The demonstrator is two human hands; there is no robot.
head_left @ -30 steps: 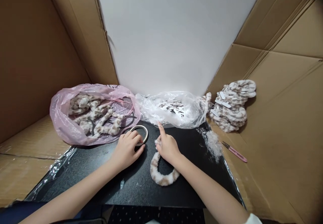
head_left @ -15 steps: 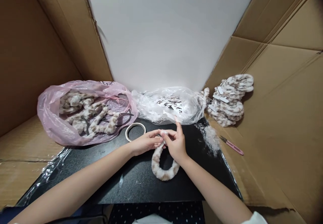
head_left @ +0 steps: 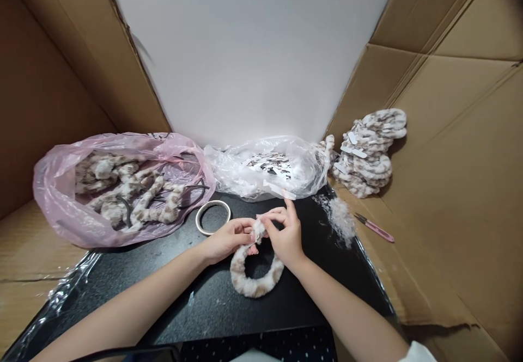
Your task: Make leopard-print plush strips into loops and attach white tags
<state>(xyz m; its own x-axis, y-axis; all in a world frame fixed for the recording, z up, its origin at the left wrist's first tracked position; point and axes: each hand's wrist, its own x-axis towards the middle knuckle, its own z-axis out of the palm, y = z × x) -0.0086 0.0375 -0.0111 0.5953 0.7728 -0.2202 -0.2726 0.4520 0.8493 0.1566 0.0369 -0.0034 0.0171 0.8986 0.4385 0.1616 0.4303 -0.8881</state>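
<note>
A fluffy white-and-beige headband [head_left: 256, 287] hangs in a loop over the black tabletop. My left hand [head_left: 231, 239] pinches its upper end from the left, thumb on top. From the right, my right hand [head_left: 286, 234] pinches the same tufted end between thumb and fingers, with its index finger pointing up. Where the ends of the loop meet is partly hidden by my fingers. Just beyond my left hand lies a roll of cream tape [head_left: 199, 221]. A white card tag [head_left: 280, 190] lies at the bag's edge beyond my right fingertip.
At the left, a pink plastic bag [head_left: 53, 198] holds furry bands and dark cords. A clear bag [head_left: 229, 177] of printed tags lies at the back. Tagged furry bands [head_left: 370, 155] are piled right, near loose fluff [head_left: 341, 220] and pink-handled thread snips [head_left: 376, 228]. Cardboard walls [head_left: 457, 188] flank the table.
The view has shifted slightly. The headband's loop has moved a little left and spread rounder, and more of its fluffy top end shows between my fingers. Both hands still pinch it.
</note>
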